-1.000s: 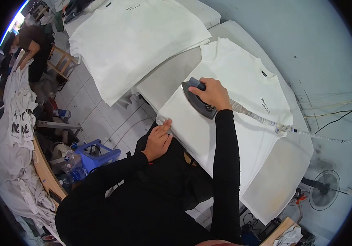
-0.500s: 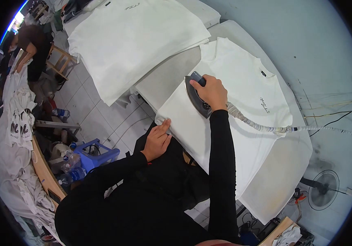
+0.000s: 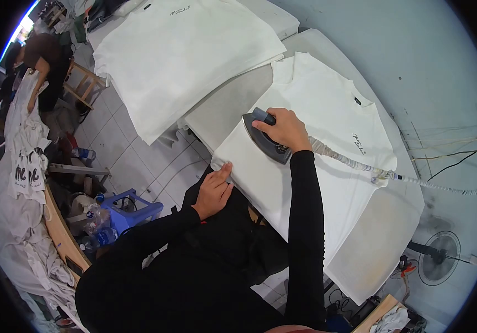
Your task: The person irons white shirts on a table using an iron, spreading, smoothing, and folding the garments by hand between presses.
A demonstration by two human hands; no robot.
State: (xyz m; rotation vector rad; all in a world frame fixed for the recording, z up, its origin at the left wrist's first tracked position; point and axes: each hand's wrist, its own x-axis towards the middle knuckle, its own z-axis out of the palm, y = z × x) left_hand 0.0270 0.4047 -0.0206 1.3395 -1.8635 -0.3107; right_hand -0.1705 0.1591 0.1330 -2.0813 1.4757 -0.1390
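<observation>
My right hand (image 3: 287, 131) is wrapped round the handle of a steam iron (image 3: 266, 145), whose soleplate rests on a white T-shirt (image 3: 319, 116). The shirt lies spread on a padded ironing table (image 3: 369, 244), with a small black label at its neck and dark script on its chest. At the shirt's near left edge, my left hand (image 3: 214, 191) has its fingers on the hem, seemingly pinching it; the thumb is mostly hidden. From the iron a cloth-wrapped hose (image 3: 355, 162) runs across the shirt toward the wall.
Another white T-shirt (image 3: 188, 55) drapes over a surface at upper left. A blue plastic stool (image 3: 133, 208) and bottles stand on the tiled floor. Piled garments (image 3: 19, 222) line the far left, where another person (image 3: 47, 61) is. A fan (image 3: 438, 257) is at lower right.
The iron in my right hand has slid slightly toward my body and left over the shirt, and the hose has shifted with it. My left hand stays at the hem.
</observation>
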